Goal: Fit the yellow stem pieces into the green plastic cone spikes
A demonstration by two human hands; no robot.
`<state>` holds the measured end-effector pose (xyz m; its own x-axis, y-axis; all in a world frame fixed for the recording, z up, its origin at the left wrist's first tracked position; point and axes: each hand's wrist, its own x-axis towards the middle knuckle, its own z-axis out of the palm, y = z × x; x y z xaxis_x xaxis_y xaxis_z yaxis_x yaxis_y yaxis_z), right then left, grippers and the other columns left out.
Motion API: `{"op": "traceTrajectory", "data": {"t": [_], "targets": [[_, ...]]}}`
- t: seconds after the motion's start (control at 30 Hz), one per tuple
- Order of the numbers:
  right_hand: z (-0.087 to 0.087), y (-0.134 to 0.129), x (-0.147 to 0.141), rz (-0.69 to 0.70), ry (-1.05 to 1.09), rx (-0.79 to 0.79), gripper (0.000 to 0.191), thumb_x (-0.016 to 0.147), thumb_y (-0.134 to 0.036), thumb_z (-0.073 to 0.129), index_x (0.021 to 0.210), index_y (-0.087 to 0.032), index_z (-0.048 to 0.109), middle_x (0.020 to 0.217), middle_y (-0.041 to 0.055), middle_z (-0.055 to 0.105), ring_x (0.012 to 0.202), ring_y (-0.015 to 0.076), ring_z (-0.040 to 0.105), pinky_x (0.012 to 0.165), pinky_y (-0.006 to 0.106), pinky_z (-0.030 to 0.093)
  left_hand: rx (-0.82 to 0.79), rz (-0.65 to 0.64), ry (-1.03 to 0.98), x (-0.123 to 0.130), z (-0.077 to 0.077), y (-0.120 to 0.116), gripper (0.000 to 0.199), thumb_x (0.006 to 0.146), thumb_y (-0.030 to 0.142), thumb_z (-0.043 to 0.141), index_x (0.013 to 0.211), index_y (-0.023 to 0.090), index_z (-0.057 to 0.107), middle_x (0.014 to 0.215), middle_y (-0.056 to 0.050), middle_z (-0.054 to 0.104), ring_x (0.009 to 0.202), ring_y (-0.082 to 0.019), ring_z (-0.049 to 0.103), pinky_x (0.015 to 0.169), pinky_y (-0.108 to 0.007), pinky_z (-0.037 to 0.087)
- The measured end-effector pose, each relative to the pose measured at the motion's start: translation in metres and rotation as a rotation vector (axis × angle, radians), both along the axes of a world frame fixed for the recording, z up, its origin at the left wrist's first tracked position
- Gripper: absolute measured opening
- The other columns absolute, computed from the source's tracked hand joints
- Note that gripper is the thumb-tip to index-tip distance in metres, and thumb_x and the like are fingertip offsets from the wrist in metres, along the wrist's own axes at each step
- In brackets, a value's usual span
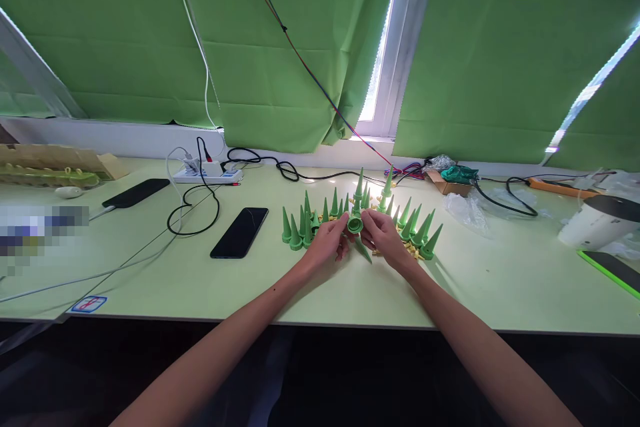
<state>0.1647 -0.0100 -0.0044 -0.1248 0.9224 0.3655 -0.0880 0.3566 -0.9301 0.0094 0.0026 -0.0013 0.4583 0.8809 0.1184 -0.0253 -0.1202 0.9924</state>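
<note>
Just above the table, a green plastic cone-shaped spike (355,224) is held between both my hands, its round hollow end facing me. My left hand (327,240) has its fingers closed on the left side of this piece. From the right, my right hand (384,235) pinches the same piece. Several more green spikes (295,235) stand upright on their wide ends around and behind my hands. One spike (364,250) points toward me below the hands. Small yellow parts (414,250) lie among the spikes, partly hidden by my right hand.
A black phone (240,233) lies left of the spikes; another dark phone (136,193) is farther left. Behind are a power strip (210,175) and looping black cables (287,170). To the right are clear plastic bags (467,213), a white cup (597,223) and a green-edged device (613,270).
</note>
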Motion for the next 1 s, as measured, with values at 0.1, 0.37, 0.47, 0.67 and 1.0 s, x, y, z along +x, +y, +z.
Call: {"op": "traceTrajectory", "data": {"t": [0.1, 0.37, 0.47, 0.67, 1.0], "targets": [[0.0, 0.0004, 0.0, -0.009, 0.004, -0.003, 0.045, 0.088, -0.056, 0.057, 0.064, -0.022, 0.04, 0.05, -0.0086, 0.029, 0.039, 0.0067, 0.029, 0.035, 0.023, 0.025, 0.015, -0.009, -0.006, -0.0006, 0.0007, -0.0011, 0.055, 0.088, 0.065, 0.044, 0.072, 0.015, 0.056, 0.072, -0.005, 0.059, 0.043, -0.008, 0.048, 0.037, -0.023, 0.032], [-0.0012, 0.002, 0.0011, -0.046, -0.015, -0.035, 0.047, 0.086, -0.058, 0.058, 0.063, -0.021, 0.04, 0.047, -0.0092, 0.029, 0.037, 0.006, 0.029, 0.035, 0.022, 0.024, 0.085, -0.036, 0.038, -0.0036, -0.0006, -0.002, 0.046, 0.089, 0.06, 0.049, 0.072, 0.018, 0.047, 0.051, 0.004, 0.043, 0.042, -0.009, 0.045, 0.042, -0.022, 0.032], [-0.0024, 0.0024, 0.0012, -0.054, 0.008, -0.046, 0.048, 0.085, -0.057, 0.06, 0.061, -0.021, 0.038, 0.047, -0.0094, 0.027, 0.037, 0.0055, 0.027, 0.035, 0.022, 0.023, 0.124, -0.035, 0.074, -0.0037, -0.0013, -0.0019, 0.045, 0.09, 0.06, 0.047, 0.073, 0.018, 0.046, 0.05, 0.004, 0.044, 0.043, -0.009, 0.046, 0.043, -0.023, 0.032], [-0.0025, 0.0022, 0.0011, -0.084, 0.031, -0.06, 0.048, 0.084, -0.055, 0.061, 0.059, -0.021, 0.037, 0.049, -0.0094, 0.024, 0.038, 0.0051, 0.025, 0.035, 0.021, 0.022, 0.179, -0.054, 0.115, -0.0027, 0.0028, -0.0056, 0.042, 0.092, 0.058, 0.045, 0.078, 0.019, 0.046, 0.055, 0.005, 0.047, 0.042, -0.009, 0.043, 0.044, -0.023, 0.033], [-0.0054, 0.0069, 0.001, -0.108, 0.056, -0.041, 0.051, 0.082, -0.055, 0.062, 0.053, -0.021, 0.037, 0.045, -0.0092, 0.026, 0.034, 0.0048, 0.027, 0.033, 0.022, 0.021, 0.522, 0.104, 0.279, 0.0009, -0.0027, -0.0081, 0.025, 0.096, 0.041, 0.044, 0.094, 0.018, 0.055, 0.085, -0.002, 0.053, 0.069, -0.012, 0.051, 0.058, -0.024, 0.04]]}}
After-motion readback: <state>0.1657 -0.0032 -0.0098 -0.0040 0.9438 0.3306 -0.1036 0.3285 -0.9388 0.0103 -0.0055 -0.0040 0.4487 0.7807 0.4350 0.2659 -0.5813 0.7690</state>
